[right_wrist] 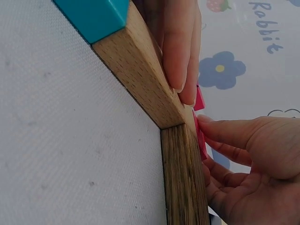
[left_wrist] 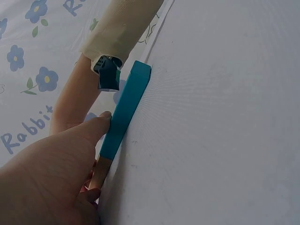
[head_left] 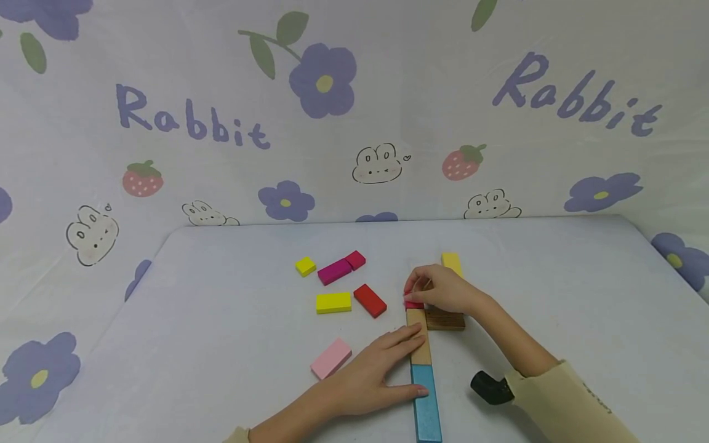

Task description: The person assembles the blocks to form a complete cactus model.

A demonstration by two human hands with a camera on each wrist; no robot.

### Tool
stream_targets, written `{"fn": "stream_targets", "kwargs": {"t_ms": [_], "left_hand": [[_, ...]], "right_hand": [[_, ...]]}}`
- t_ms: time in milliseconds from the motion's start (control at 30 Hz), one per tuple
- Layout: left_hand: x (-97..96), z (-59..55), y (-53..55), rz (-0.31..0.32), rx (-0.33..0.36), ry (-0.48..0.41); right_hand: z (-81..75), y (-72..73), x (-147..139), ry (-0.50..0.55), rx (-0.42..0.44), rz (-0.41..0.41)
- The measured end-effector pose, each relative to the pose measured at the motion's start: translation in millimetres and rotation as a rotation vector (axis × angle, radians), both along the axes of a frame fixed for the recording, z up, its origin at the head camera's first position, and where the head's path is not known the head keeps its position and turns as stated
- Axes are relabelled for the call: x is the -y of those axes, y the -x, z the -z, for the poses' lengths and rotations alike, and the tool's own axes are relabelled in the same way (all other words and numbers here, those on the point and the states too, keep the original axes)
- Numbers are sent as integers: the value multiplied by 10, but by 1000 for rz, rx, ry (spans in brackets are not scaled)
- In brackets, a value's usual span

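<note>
A blue block (head_left: pixel 426 412) and a light wooden block (head_left: pixel 423 355) lie end to end in a line. My left hand (head_left: pixel 373 378) rests along them, fingertips on the wooden block and thumb on the blue one, its fingers fairly straight. At the far end of the line, my right hand (head_left: pixel 451 292) pinches a pinkish-red block (head_left: pixel 413 304) between thumb and fingers. That block is close against the wood in the right wrist view, partly behind the fingers. A dark brown block (right_wrist: pixel 183 173) joins the line at the side, below my right hand.
Left of the line lie a pink block (head_left: pixel 331 359), a red block (head_left: pixel 370 300), two yellow blocks (head_left: pixel 333 302) (head_left: pixel 305 266), a magenta block (head_left: pixel 335 271) and a small crimson block (head_left: pixel 356 260). Another yellow block (head_left: pixel 452 263) shows behind my right hand. A printed cloth (head_left: pixel 421 80) hangs behind.
</note>
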State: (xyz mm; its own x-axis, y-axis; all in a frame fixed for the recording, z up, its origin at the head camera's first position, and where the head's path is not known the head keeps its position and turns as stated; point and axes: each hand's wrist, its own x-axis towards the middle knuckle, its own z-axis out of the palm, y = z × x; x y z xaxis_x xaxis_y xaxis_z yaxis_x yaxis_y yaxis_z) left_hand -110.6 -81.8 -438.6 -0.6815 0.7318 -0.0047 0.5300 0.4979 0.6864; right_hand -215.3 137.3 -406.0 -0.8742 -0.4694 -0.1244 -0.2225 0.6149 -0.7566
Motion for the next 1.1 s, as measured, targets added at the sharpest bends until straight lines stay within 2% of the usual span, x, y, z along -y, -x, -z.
{"fn": "stream_targets", "kwargs": {"t_ms": [500,767,933,1100], "left_hand": [[1,4,3,0,7,5],[0,7,9,2,13,1],[-3,4,9,2,14,1],[-4,-3,5,-2,13,5]], "right_hand": [[-31,-41,3,-2,-8,5],[-138,-165,-81,26,-84,76],[-155,-238,-206,81,-121,125],[-149,-317,-340,107,-195,168]]}}
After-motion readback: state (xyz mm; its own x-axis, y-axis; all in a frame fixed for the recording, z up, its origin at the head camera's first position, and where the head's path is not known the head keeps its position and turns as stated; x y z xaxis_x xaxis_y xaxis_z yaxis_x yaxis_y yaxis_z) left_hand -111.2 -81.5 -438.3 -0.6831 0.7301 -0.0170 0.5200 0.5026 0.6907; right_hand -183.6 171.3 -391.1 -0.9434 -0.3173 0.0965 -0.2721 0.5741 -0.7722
